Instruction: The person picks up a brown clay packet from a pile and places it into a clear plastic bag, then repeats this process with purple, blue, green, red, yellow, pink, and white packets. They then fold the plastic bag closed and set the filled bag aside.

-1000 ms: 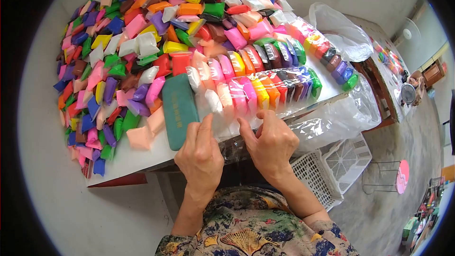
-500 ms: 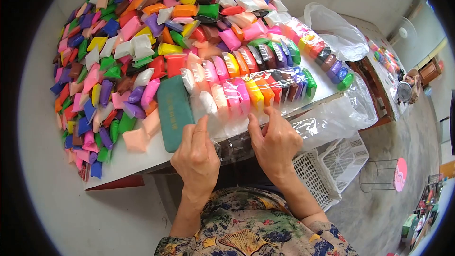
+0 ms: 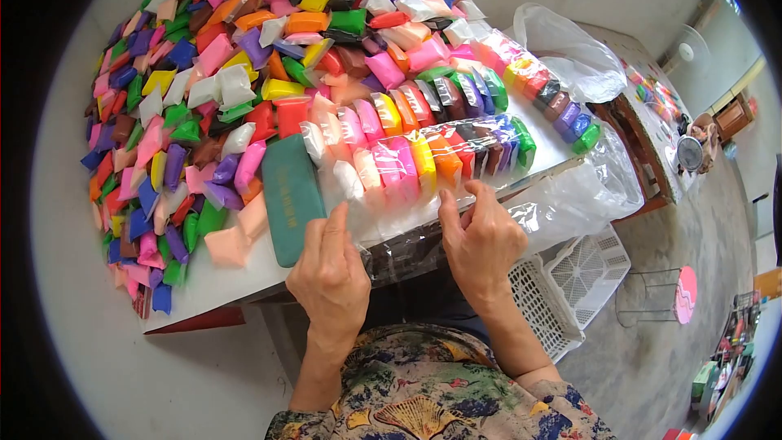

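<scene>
A clear plastic bag [image 3: 399, 232] lies at the table's front edge, its near side hanging over. Inside it is a row of small soft packets in many colours, from white through pink [image 3: 397, 173], yellow and orange [image 3: 445, 159] to black and green. My left hand [image 3: 330, 277] is closed at the bag's left front edge, thumb and index finger pinching the film. My right hand [image 3: 485, 240] pinches the film farther right, with the fingers curled. A green box-like block with faint gold lettering [image 3: 293, 200] sits beside my left hand, left of the row.
A large heap of coloured packets [image 3: 195, 122] covers the table's left and back. Behind the near row is a second row [image 3: 407, 110]; another bagged row [image 3: 554, 98] lies at right. Loose clear plastic [image 3: 562, 204] hangs off the right edge. White plastic baskets [image 3: 590, 273] stand below.
Both hands have shifted slightly down, the left also leftward and the right a little rightward. The camera view has moved slightly. The bagged row keeps its place on the table.
</scene>
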Demonstrator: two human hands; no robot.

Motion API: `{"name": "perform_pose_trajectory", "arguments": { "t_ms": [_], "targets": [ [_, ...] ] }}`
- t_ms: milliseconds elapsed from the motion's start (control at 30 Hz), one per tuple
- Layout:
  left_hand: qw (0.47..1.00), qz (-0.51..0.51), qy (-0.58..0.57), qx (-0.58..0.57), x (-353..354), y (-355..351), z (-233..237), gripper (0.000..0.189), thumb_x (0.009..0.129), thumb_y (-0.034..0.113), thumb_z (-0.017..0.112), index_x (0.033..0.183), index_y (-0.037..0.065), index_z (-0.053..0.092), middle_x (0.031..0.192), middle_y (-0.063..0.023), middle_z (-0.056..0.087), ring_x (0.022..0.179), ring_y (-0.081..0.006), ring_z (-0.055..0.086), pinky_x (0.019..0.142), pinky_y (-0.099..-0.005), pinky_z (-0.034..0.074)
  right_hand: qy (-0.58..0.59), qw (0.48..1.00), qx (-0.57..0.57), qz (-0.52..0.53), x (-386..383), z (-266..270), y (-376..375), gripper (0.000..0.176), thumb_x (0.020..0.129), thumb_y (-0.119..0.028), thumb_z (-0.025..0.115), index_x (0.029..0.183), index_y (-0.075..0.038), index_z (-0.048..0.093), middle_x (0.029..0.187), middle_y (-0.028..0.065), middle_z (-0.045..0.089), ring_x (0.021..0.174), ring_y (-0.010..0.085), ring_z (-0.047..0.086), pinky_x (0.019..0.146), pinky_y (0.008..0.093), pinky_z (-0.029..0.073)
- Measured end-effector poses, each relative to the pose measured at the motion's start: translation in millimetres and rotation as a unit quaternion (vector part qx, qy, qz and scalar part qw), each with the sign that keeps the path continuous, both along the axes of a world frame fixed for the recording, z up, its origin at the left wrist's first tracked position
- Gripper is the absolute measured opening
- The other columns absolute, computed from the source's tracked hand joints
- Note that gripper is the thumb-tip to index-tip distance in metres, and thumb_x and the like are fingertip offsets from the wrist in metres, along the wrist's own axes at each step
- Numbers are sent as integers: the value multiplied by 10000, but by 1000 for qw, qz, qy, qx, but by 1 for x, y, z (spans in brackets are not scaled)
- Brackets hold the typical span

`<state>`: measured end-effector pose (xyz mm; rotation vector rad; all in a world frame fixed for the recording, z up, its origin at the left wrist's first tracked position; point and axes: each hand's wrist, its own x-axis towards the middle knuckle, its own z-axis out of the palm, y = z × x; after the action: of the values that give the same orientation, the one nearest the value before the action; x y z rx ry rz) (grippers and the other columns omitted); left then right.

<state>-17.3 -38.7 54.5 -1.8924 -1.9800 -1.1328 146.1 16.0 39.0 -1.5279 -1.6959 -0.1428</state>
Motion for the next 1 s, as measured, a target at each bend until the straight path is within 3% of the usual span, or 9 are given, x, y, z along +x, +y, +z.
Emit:
{"name": "perform_pose_trajectory", "arguments": {
  "t_ms": [100, 200, 300, 500, 700, 1000],
  "targets": [
    [999, 5, -31, -16, 3, -1, 3, 315, 873, -71, 597, 1166, 20, 668, 917, -137, 623, 776, -325, 637, 676, -401, 503, -10, 1000, -11, 8, -3, -3, 8, 274, 854, -229, 729, 989, -5, 648, 676, 128, 648, 596, 291, 664, 532, 390, 504],
    [999, 1, -36, -12, 3, -2, 4, 316, 873, -72, 597, 1168, 18, 667, 919, -137, 624, 782, -322, 639, 683, -403, 504, -23, 1000, 11, 12, -6, -7, 12, 272, 850, -216, 732, 1000, -5, 650, 677, 133, 654, 595, 293, 665, 539, 391, 509],
    [1000, -4, -8, 5, -2, -1, -1, 395, 800, -65, 647, 1181, 41, 669, 913, -90, 614, 757, -294, 655, 629, -391, 513, 10, 999, -22, 37, -2, 0, 5, 263, 853, -216, 729, 996, -9, 653, 685, 132, 658, 592, 293, 667, 537, 391, 508],
    [1000, -6, -4, 1, -2, -1, -1, 387, 806, -59, 650, 1180, 41, 671, 916, -93, 615, 751, -299, 651, 628, -394, 511, -4, 1000, -13, -28, 12, 2, 6, 222, 863, -207, 720, 972, -25, 653, 705, 123, 664, 602, 293, 671, 531, 393, 502],
    [999, -4, -40, -19, 1, -2, 5, 322, 878, -67, 598, 1182, 20, 660, 882, -141, 607, 773, -309, 631, 676, -397, 496, -8, 1000, -4, -3, 7, -3, 18, 220, 866, -208, 716, 980, -29, 656, 649, 131, 649, 587, 296, 665, 529, 396, 500],
    [999, -6, -40, -20, 2, -2, 4, 323, 881, -71, 589, 1182, 22, 660, 877, -140, 596, 775, -307, 626, 688, -394, 493, 17, 999, -4, -30, 19, -2, 22, 220, 878, -191, 682, 1001, -13, 645, 647, 132, 655, 595, 312, 677, 543, 408, 516]
  ]
}}
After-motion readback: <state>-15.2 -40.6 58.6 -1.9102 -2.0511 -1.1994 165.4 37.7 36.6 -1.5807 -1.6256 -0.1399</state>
